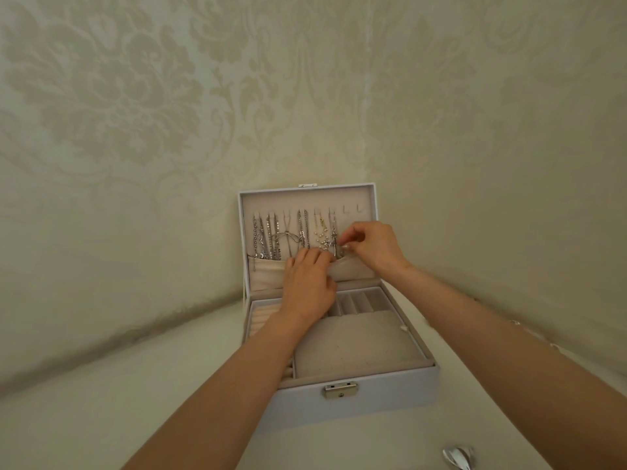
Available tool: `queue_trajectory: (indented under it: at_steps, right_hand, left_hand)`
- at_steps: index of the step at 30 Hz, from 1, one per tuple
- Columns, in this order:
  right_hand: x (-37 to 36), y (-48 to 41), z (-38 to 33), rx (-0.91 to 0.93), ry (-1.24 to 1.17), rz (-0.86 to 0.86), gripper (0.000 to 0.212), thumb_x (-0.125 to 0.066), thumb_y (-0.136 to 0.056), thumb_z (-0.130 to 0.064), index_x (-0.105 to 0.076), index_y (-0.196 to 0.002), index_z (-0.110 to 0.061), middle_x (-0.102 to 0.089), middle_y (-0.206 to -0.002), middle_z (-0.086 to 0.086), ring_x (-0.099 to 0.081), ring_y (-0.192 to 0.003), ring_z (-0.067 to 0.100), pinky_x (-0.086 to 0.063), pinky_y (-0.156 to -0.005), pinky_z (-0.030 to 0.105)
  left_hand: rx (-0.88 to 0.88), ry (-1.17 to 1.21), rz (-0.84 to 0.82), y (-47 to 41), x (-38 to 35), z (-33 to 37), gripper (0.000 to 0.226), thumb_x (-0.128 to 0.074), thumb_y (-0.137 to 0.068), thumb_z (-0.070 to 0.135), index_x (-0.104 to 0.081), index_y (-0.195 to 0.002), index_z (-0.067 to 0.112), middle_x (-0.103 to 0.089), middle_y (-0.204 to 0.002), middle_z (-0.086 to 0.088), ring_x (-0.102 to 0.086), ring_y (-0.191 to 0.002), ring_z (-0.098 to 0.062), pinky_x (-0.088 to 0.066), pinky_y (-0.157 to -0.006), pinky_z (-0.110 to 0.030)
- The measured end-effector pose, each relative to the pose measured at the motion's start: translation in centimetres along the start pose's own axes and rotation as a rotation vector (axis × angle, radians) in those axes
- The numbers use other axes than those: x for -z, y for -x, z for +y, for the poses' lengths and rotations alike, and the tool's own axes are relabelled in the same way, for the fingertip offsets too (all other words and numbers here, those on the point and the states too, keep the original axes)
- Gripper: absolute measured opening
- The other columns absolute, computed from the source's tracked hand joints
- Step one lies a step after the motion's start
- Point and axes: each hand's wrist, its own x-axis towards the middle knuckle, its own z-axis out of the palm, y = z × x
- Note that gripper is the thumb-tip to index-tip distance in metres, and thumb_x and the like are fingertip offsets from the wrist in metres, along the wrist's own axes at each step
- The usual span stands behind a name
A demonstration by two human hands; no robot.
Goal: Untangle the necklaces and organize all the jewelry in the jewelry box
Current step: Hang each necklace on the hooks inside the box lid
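Frame centre: your left hand [307,283] pinches open the beige fabric lid pocket [354,271] while your right hand [373,247] pinches a thin silver necklace [335,244]. Next, probably, tuck its tail in gently.

Soft, even and rather dim light with a yellow-green cast fills the view, and its source is out of sight. The cream damask-patterned wallpaper [135,96] is flatly lit, darkening to a smudgy band where it meets the pale tabletop [101,418], which blows out to white right of the open white leatherette jewellery box [356,405]. Only a faint shadow lies beneath the left hand [308,283]. A small shiny silver object [458,456] shows a glint. The wide lens curves the table's edge, and the thin silver necklaces [268,239] look slightly soft.
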Motion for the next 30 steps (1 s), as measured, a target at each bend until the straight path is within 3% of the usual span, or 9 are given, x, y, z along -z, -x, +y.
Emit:
queue_trajectory:
  at_steps: [2, 5, 9, 12, 16, 19, 26, 30]
  right_hand:
    - [0.0, 0.4, 0.2, 0.010, 0.048, 0.012, 0.020, -0.063, -0.078, 0.001, -0.074, -0.085, -0.014, -0.071, -0.088, -0.001, -0.056, -0.077, 0.006, -0.042, -0.075, 0.016]
    - [0.1, 0.9, 0.3, 0.013, 0.101, 0.025, 0.022, -0.060, -0.079, -0.001, -0.074, -0.085, -0.017, -0.072, -0.093, -0.001, -0.054, -0.081, 0.008, -0.047, -0.083, 0.027]
    - [0.8, 2.3, 0.3, 0.025, 0.130, 0.017, 0.023, -0.057, -0.081, -0.002, -0.074, -0.087, -0.017, -0.068, -0.096, 0.001, -0.055, -0.082, 0.011, -0.047, -0.082, 0.029]
    - [1.3, 3.7, 0.3, 0.015, 0.137, 0.009, 0.020, -0.060, -0.082, -0.004, -0.074, -0.086, -0.018, -0.065, -0.096, 0.002, -0.058, -0.085, 0.015, -0.048, -0.081, 0.030]
    - [2.2, 6.3, -0.3, 0.005, 0.134, -0.029, 0.015, -0.061, -0.085, -0.008, -0.073, -0.087, -0.018, -0.060, -0.092, -0.004, -0.053, -0.083, 0.010, -0.046, -0.082, 0.028]
    - [2.8, 8.6, -1.0, 0.017, 0.143, -0.048, 0.015, -0.062, -0.084, -0.009, -0.073, -0.088, -0.017, -0.062, -0.087, -0.007, -0.053, -0.078, 0.008, -0.044, -0.078, 0.025]
    - [4.4, 14.0, -2.3, 0.053, 0.044, -0.299, 0.005, -0.073, -0.080, -0.019, -0.070, -0.076, -0.019, -0.062, -0.069, -0.013, -0.054, -0.062, -0.006, -0.038, -0.062, 0.010]
    - [4.8, 16.0, -2.3, 0.040, 0.065, -0.442, 0.006, -0.076, -0.076, -0.021, -0.071, -0.080, -0.021, -0.062, -0.075, -0.011, -0.051, -0.066, -0.001, -0.039, -0.064, 0.013]
  left_hand:
    - [0.009, 0.033, 0.069, 0.0, 0.0, 0.0, 0.030, -0.059, -0.076, 0.008, -0.063, -0.105, 0.013, -0.057, -0.106, -0.004, -0.047, -0.105, -0.025, -0.032, -0.086, -0.033]
    - [0.007, 0.055, 0.117, 0.0, 0.2, 0.3, 0.022, -0.061, -0.075, 0.007, -0.065, -0.095, 0.014, -0.056, -0.100, -0.002, -0.048, -0.101, -0.023, -0.030, -0.083, -0.030]
    - [0.040, 0.038, -0.031, 0.2, 1.0, 1.2, 0.023, -0.054, -0.084, 0.014, -0.061, -0.105, 0.016, -0.054, -0.112, -0.002, -0.042, -0.112, -0.022, -0.025, -0.087, -0.030]
    - [0.063, 0.088, -0.150, 1.1, 1.7, 1.9, 0.027, -0.054, -0.086, 0.016, -0.057, -0.113, 0.015, -0.052, -0.117, -0.004, -0.044, -0.114, -0.023, -0.030, -0.090, -0.032]
    - [0.098, 0.390, -0.269, 3.7, 3.7, 3.6, 0.023, -0.058, -0.085, 0.013, -0.050, -0.107, 0.011, -0.050, -0.112, -0.006, -0.056, -0.094, -0.023, -0.045, -0.084, -0.039]
    - [0.092, 0.424, -0.328, 5.7, 5.3, 4.8, 0.019, -0.061, -0.085, 0.020, -0.048, -0.098, 0.016, -0.054, -0.106, -0.001, -0.056, -0.080, -0.017, -0.045, -0.076, -0.035]
    - [0.059, 0.278, -0.423, 8.8, 7.7, 5.0, 0.029, -0.067, -0.081, 0.041, -0.052, -0.091, 0.019, -0.055, -0.093, 0.004, -0.051, -0.080, -0.010, -0.043, -0.069, -0.029]
    - [0.073, 0.254, -0.472, 9.7, 8.2, 4.7, 0.032, -0.076, -0.074, 0.040, -0.050, -0.083, 0.023, -0.054, -0.087, 0.005, -0.053, -0.080, -0.013, -0.041, -0.067, -0.029]
